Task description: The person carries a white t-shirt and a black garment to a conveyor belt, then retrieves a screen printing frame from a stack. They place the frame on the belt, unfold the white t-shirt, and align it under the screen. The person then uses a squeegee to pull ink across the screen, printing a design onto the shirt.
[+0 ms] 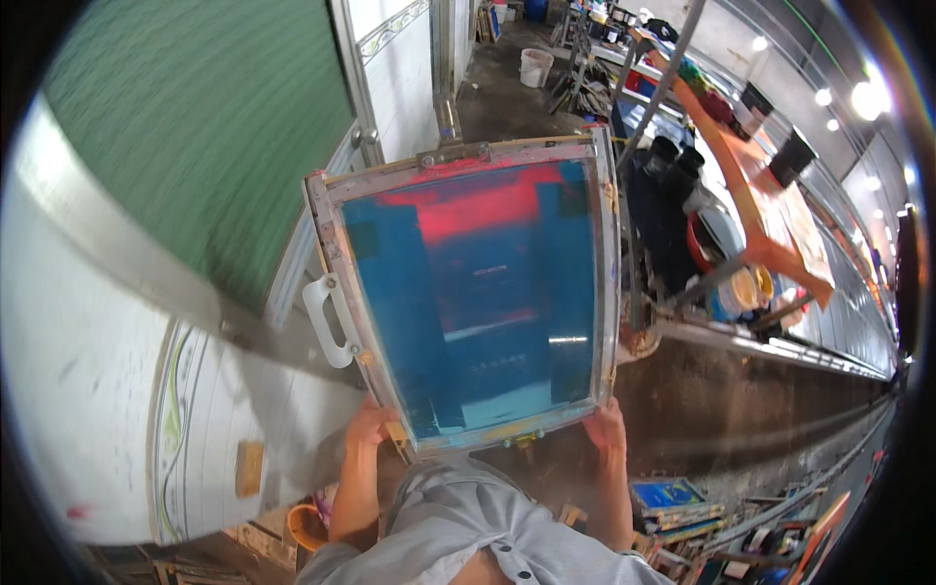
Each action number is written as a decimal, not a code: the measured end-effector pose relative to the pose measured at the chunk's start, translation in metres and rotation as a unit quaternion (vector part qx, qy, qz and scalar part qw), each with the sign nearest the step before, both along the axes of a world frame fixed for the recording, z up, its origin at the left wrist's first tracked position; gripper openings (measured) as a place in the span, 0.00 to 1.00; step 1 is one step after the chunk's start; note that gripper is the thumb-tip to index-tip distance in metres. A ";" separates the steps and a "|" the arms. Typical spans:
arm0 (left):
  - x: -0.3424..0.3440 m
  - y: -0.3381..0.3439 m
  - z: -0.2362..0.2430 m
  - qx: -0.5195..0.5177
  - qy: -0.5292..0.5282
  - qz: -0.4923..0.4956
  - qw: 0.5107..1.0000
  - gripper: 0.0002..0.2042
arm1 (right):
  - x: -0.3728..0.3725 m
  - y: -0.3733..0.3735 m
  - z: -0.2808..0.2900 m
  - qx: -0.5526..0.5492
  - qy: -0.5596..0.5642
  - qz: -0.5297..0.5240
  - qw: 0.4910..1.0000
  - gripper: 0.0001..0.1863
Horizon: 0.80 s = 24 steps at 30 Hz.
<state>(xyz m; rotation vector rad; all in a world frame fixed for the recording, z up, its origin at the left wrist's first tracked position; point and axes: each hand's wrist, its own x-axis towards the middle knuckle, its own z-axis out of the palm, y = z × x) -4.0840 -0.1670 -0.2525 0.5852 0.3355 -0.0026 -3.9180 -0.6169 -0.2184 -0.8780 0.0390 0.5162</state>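
Observation:
A screen-printing frame (487, 341) with a metal border, blue mesh and a red ink smear near its far edge is held in front of my body, with a white handle on its left side. My left hand (370, 423) grips the lower-left corner, fingers wrapped at the edge and partly hidden. My right hand (604, 426) is closed on the lower-right corner. Faint markings show in the middle of the mesh.
A green panel in a metal frame (195, 136) stands left, by a white wall (97, 409). A rack (741, 234) with containers stands right. A white bucket (535, 68) is ahead; stacked frames (673, 497) lie lower right, an orange bucket (304, 523) lower left.

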 end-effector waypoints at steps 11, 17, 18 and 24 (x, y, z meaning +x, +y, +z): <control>0.055 0.008 -0.005 0.017 0.057 0.038 0.998 0.36 | 0.027 0.007 -0.015 -0.032 -0.005 -0.038 0.999 0.26; 0.058 0.018 -0.021 -0.001 0.039 0.016 0.999 0.35 | 0.034 0.002 -0.025 -0.050 0.006 -0.033 0.998 0.29; 0.056 0.021 -0.019 -0.004 0.036 0.016 0.999 0.35 | 0.029 0.011 -0.018 -0.044 0.007 -0.041 0.998 0.29; 0.061 0.034 -0.010 -0.008 0.010 0.010 1.000 0.35 | 0.037 0.012 -0.032 -0.108 -0.023 -0.021 0.994 0.29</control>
